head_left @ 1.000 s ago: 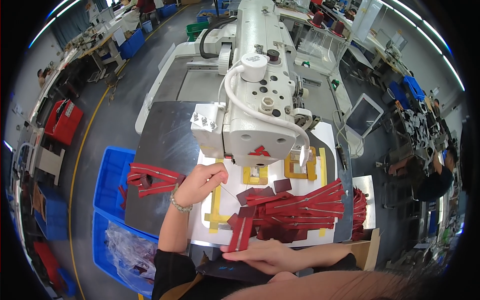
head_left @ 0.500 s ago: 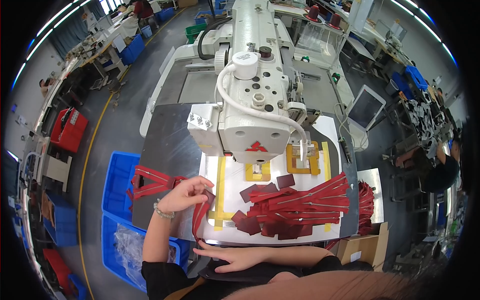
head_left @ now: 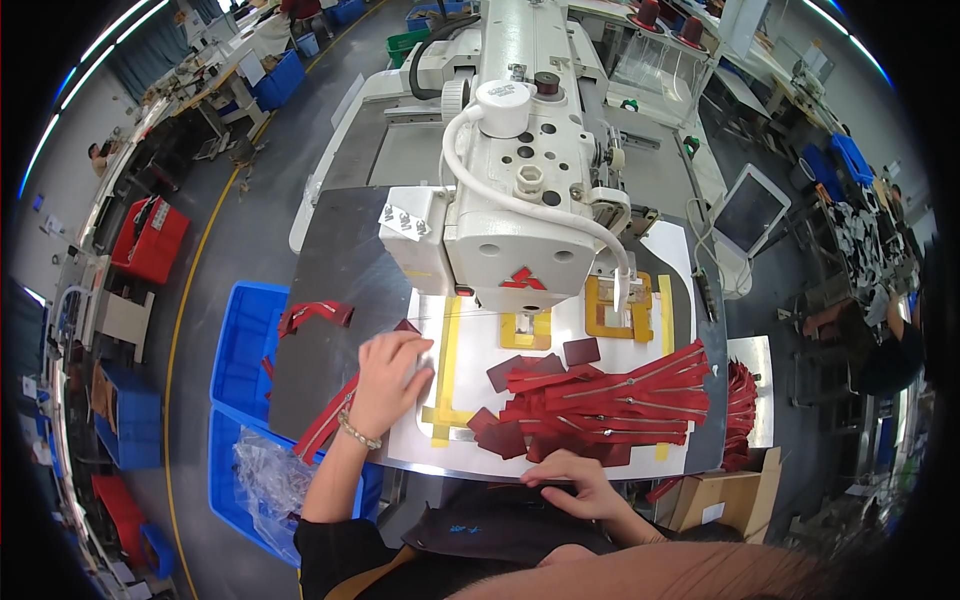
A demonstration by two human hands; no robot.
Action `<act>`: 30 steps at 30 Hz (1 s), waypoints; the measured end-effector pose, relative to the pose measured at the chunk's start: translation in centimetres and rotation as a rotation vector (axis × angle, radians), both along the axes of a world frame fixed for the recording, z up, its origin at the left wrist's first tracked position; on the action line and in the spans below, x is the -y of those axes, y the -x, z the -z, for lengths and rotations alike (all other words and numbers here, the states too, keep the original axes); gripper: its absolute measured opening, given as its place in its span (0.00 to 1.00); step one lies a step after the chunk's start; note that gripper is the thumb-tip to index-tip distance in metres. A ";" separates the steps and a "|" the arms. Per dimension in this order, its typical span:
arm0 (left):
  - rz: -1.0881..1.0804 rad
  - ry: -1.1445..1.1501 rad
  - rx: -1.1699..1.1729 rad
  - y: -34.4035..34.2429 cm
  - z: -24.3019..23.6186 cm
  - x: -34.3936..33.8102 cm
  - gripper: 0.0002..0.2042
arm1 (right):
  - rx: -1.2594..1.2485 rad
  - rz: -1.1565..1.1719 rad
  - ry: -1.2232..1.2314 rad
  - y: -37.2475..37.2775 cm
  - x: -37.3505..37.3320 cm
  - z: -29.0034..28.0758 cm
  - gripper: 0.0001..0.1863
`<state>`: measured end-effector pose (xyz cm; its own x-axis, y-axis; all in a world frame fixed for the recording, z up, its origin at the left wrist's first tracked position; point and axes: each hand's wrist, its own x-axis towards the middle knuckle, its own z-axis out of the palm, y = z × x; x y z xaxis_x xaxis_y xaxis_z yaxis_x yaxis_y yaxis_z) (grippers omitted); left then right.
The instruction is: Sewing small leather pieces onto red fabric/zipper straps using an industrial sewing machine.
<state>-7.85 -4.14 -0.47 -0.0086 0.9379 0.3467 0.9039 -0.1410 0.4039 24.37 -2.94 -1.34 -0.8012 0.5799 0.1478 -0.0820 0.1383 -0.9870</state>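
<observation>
My left hand (head_left: 390,376) is over the table left of the white sheet, fingers curled. It closes over a red zipper (head_left: 328,424) whose lower end trails toward the table's front left edge. A dark red patch (head_left: 407,326) peeks out just beyond my knuckles; my palm hides the zipper's middle. My right hand (head_left: 582,486) is at the table's front edge, thumb apart from bent fingers, with nothing visible in it. Just beyond it a pile of red zippers (head_left: 620,395) with dark red patches lies on the white sheet (head_left: 410,440).
A white sewing machine (head_left: 515,225) rises behind the sheet, with yellow frames (head_left: 618,308) under its head. Another red zipper (head_left: 315,316) lies at the table's left edge. Blue bins (head_left: 228,340) stand at the left, a cardboard box (head_left: 715,500) at the lower right.
My left hand has turned over and the zipper has swung left. My right hand has moved right, away from the zipper's lower end, to the table edge by the pile. The view has shifted slightly.
</observation>
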 end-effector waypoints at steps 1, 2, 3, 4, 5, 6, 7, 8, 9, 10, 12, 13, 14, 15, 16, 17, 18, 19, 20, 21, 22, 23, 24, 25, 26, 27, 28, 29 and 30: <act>0.054 0.016 0.012 -0.9 0.2 0.1 0.20 | 0.049 0.186 -0.287 -0.5 -0.3 -0.4 0.17; 0.057 0.019 0.014 -1.8 0.6 0.1 0.20 | 0.089 0.303 -0.438 -1.1 -0.3 -0.1 0.14; 0.120 0.061 0.063 -2.8 0.9 0.4 0.20 | 0.155 0.351 -0.549 -2.1 -0.4 0.0 0.14; 0.185 0.103 0.115 -3.7 1.1 0.6 0.20 | 0.224 0.399 -0.661 -3.0 -0.5 0.3 0.14; 0.187 0.104 0.116 -4.6 1.1 0.9 0.20 | 0.226 0.401 -0.659 -3.9 -0.4 0.7 0.14; 0.213 0.147 0.154 -5.7 1.0 1.0 0.22 | 0.280 0.422 -0.772 -4.9 -0.3 1.2 0.16; 0.235 0.192 0.191 -6.6 0.9 1.3 0.24 | 0.331 0.439 -0.883 -5.4 0.0 1.7 0.18; 0.237 0.193 0.190 -7.5 0.9 1.6 0.24 | 0.331 0.441 -0.882 -5.7 0.2 2.0 0.18; 0.205 0.207 0.199 -8.3 0.9 2.0 0.27 | 0.374 0.445 -0.949 -6.0 0.5 2.2 0.19; 0.172 0.222 0.209 -8.8 1.0 2.3 0.30 | 0.417 0.446 -1.015 -6.2 0.8 2.4 0.20; 0.158 0.243 0.190 -9.2 1.6 2.6 0.34 | 0.461 0.465 -1.026 -6.2 1.4 2.8 0.21; 0.143 0.248 0.205 -9.1 2.0 2.8 0.32 | 0.503 0.481 -1.038 -6.1 1.6 3.0 0.23; 0.128 0.254 0.220 -9.2 2.2 2.9 0.31 | 0.505 0.479 -1.036 -6.0 1.7 3.2 0.23; 0.127 0.258 0.224 -9.3 2.1 3.0 0.31 | 0.527 0.496 -1.021 -5.8 1.7 3.3 0.24; 0.127 0.234 0.211 -9.5 2.0 3.1 0.29 | 0.547 0.513 -1.007 -5.7 1.8 3.4 0.25; 0.126 0.210 0.197 -9.7 2.0 3.2 0.28 | 0.541 0.511 -0.999 -5.6 1.7 3.3 0.24; 0.124 0.213 0.197 -9.8 2.0 3.4 0.28 | 0.540 0.509 -0.997 -5.5 1.7 3.3 0.24; 0.112 0.189 0.179 -10.0 2.0 3.5 0.27 | 0.532 0.521 -0.968 -5.4 1.6 3.3 0.24; 0.099 0.165 0.162 -10.1 2.0 3.7 0.26 | 0.523 0.534 -0.939 -5.3 1.5 3.3 0.23; 0.097 0.166 0.161 -10.2 1.9 3.8 0.26 | 0.522 0.532 -0.938 -5.3 1.4 3.3 0.23; 0.085 0.162 0.155 -10.3 1.8 4.0 0.25 | 0.515 0.538 -0.929 -5.3 1.3 3.4 0.23; 0.077 0.157 0.150 -10.5 1.7 4.1 0.25 | 0.512 0.548 -0.921 -5.3 1.2 3.5 0.22; 0.078 0.157 0.150 -10.6 1.6 4.2 0.25 | 0.513 0.549 -0.921 -5.3 1.2 3.5 0.22; 0.067 0.178 0.148 -10.8 1.6 4.3 0.25 | 0.508 0.563 -0.909 -5.3 1.3 3.6 0.22; 0.057 0.198 0.146 -10.9 1.5 4.4 0.25 | 0.502 0.577 -0.897 -5.2 1.3 3.5 0.22; 0.057 0.197 0.145 -11.0 1.4 4.4 0.25 | 0.501 0.578 -0.897 -5.1 1.2 3.4 0.22; 0.046 0.153 0.172 -11.2 1.3 4.4 0.22 | 0.467 0.579 -0.928 -4.9 1.1 3.1 0.21; 0.036 0.109 0.199 -11.2 1.2 4.5 0.19 | 0.433 0.580 -0.958 -4.8 1.0 3.0 0.20; 0.042 0.106 0.200 -11.1 1.5 4.6 0.19 | 0.436 0.585 -0.960 -4.8 1.3 3.3 0.20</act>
